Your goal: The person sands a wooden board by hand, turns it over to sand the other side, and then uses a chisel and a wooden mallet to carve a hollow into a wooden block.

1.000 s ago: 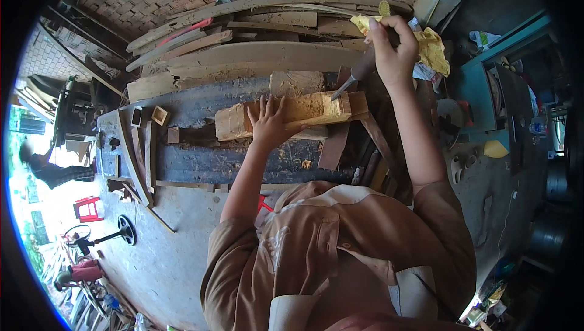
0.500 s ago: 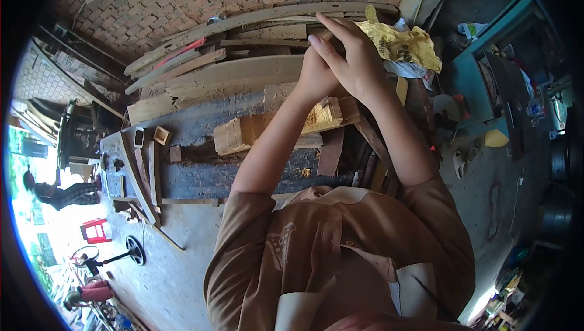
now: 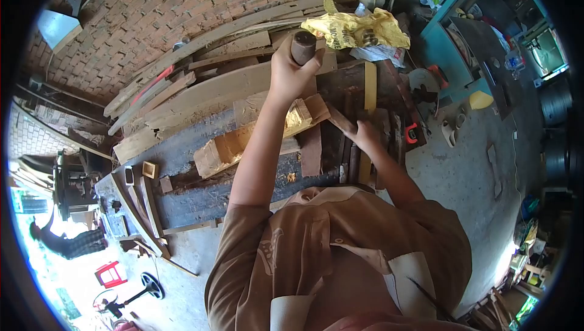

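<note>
My left hand (image 3: pixel 291 69) is raised above the bench, shut around a chisel with a dark round handle end (image 3: pixel 302 47); its blade is hidden behind the hand. Just below lies a pale, partly carved wood block (image 3: pixel 234 145) on the dark workbench (image 3: pixel 201 194). My right hand (image 3: pixel 367 134) is low at the right of the block, among tools and wood strips, its fingers closed on a brown wooden stick (image 3: pixel 338 119) that slants up to the left.
Long planks (image 3: pixel 201 94) lean against the brick wall behind the bench. A yellow plastic bag (image 3: pixel 356 27) lies at the back, a teal machine (image 3: pixel 456 45) to the right. An orange tape measure (image 3: pixel 412 134) sits near my right hand. A person (image 3: pixel 64 243) stands far left.
The chisel has passed from my right hand to my left, which left the block and rose. My right hand dropped to the tools on the bench.
</note>
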`<state>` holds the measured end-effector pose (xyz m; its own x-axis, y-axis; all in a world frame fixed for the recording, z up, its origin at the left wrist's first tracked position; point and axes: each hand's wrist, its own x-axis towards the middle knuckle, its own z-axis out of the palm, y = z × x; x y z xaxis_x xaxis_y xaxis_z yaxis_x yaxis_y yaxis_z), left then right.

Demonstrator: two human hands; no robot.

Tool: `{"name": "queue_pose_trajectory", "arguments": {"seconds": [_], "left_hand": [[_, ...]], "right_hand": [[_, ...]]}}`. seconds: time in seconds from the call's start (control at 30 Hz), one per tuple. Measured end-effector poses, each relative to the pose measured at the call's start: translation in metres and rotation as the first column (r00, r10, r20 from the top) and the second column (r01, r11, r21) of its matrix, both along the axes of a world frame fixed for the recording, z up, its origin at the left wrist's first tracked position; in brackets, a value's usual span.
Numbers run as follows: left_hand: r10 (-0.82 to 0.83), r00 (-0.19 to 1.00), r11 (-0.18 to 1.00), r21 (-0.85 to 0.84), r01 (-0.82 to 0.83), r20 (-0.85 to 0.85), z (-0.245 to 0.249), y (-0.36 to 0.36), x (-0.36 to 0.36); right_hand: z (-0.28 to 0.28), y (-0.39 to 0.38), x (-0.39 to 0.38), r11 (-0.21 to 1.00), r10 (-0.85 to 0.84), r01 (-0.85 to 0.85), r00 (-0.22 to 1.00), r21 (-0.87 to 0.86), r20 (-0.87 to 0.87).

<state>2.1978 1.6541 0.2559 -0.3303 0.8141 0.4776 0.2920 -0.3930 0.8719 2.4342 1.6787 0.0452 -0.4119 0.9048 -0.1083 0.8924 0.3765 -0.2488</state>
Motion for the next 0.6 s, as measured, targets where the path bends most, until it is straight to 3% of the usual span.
{"name": "queue_pose_trajectory", "arguments": {"seconds": [0.07, 0.2, 0.4, 0.47, 0.5, 0.53, 0.57, 0.6], "left_hand": [[-0.001, 1.0, 1.0, -0.011, 0.001, 0.021, 0.001, 0.0, 0.002], [-0.017, 1.0, 1.0, 0.013, 0.017, -0.02, 0.001, 0.001, 0.006], [-0.015, 0.999, 1.0, -0.024, 0.016, 0.031, 0.002, 0.002, 0.005], [-0.022, 1.0, 1.0, -0.018, 0.022, -0.002, 0.002, 0.004, 0.004], [-0.024, 1.0, 1.0, -0.014, 0.024, -0.005, 0.001, 0.006, 0.005], [-0.025, 1.0, 0.999, -0.026, 0.025, 0.0, -0.001, 0.007, 0.006], [-0.027, 1.0, 0.999, -0.038, 0.027, 0.005, -0.002, 0.009, 0.008], [-0.032, 0.999, 0.999, -0.035, 0.032, 0.005, 0.0, 0.009, 0.01]], "right_hand": [[-0.007, -0.009, 0.006, 0.989, -0.008, 0.032, 0.987, -0.147, 0.16], [-0.025, -0.004, 0.012, 0.993, 0.003, 0.014, 0.989, -0.117, 0.145], [0.013, 0.005, 0.014, 0.929, -0.027, 0.066, 0.993, -0.364, 0.111], [0.013, 0.019, 0.029, 0.918, -0.009, -0.084, 0.973, -0.388, -0.232], [0.04, 0.02, 0.031, 0.911, -0.054, -0.107, 0.927, -0.399, -0.372], [0.066, 0.022, 0.031, 0.956, -0.059, -0.059, 0.92, -0.286, -0.388], [0.085, 0.031, 0.036, 0.938, -0.073, -0.13, 0.833, -0.322, -0.548], [0.116, 0.027, 0.033, 0.988, 0.004, -0.108, 0.738, -0.112, -0.674]]}}
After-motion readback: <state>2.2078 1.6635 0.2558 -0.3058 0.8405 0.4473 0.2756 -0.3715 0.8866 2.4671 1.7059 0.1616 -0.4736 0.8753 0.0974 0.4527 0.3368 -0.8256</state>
